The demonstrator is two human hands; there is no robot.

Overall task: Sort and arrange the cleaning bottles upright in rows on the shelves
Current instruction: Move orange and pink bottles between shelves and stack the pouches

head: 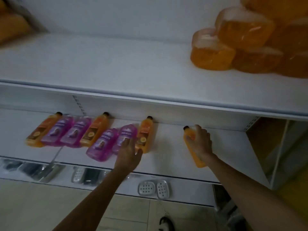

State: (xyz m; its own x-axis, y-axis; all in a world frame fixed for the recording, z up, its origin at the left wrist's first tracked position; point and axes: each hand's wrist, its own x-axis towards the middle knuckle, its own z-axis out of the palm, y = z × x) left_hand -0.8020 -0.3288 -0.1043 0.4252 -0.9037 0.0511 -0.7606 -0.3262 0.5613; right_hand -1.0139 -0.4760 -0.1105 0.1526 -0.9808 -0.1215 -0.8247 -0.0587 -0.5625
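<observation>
Middle shelf (168, 135) held four orange bottles and four purple ones. Right hand (200, 142) gripped the fourth orange bottle (194, 149), apart at the right. Left hand (129, 151) lay open-fingered against a purple bottle (124, 135), gripping nothing.

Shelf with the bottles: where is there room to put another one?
Bare shelf lies between the orange bottle by the left hand and the one in the right hand. The left, with the purple bottles, is crowded.
</observation>
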